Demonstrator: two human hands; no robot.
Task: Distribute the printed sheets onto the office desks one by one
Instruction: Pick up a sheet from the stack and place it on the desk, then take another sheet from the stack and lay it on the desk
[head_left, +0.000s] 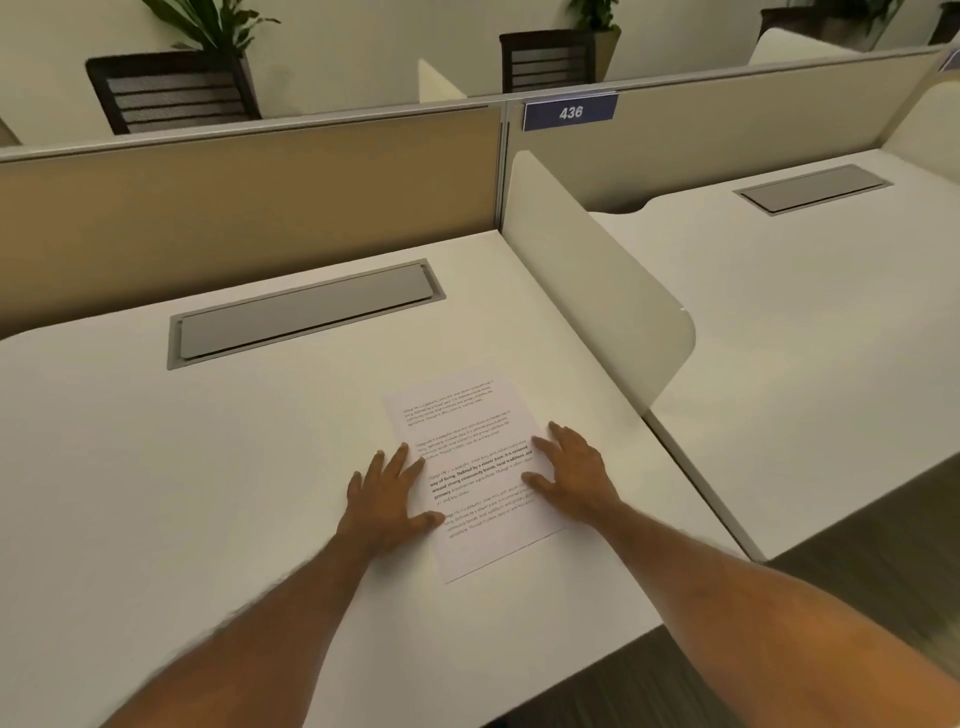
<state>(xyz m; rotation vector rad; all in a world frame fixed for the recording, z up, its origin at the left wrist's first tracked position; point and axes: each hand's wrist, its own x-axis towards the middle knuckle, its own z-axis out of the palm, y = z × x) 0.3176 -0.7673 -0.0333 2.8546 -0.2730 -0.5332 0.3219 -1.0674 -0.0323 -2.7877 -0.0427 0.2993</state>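
Observation:
A printed sheet (470, 447) with several paragraphs of text lies flat on the near white desk (208, 467), toward its right side. My left hand (387, 499) rests palm down with spread fingers on the sheet's left edge. On the sheet's right edge lies my right hand (569, 475), also flat with the fingers apart. Neither hand grips the paper. No other sheets are visible.
A grey cable hatch (306, 314) is set into the near desk. A white divider panel (597, 280) separates it from a second white desk (810, 332) on the right, under a blue "436" sign (570, 111). Beige partitions, dark chairs and plants stand behind. Carpet lies lower right.

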